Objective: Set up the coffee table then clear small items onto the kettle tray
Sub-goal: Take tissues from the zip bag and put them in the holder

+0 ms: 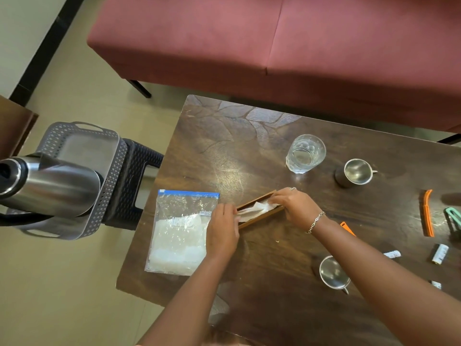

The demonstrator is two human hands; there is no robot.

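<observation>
A narrow wooden holder [259,218] with white napkins [257,209] in it lies on the dark wooden coffee table [224,151]. My left hand [222,229] grips the holder's left end. My right hand [295,204] presses down on the napkins at its right end. A clear zip bag [179,231] with a blue seal and white contents lies flat just left of my left hand. Off the table's left side, a steel kettle [50,186] stands on a grey perforated tray [109,171].
On the table stand a glass tumbler [305,153] and two steel cups [355,172] [333,272]. Orange clips [427,212] [348,227], a green clip [452,218] and small batteries [440,253] lie at the right. A black stool [134,176] holds the tray. A red sofa [274,41] runs behind.
</observation>
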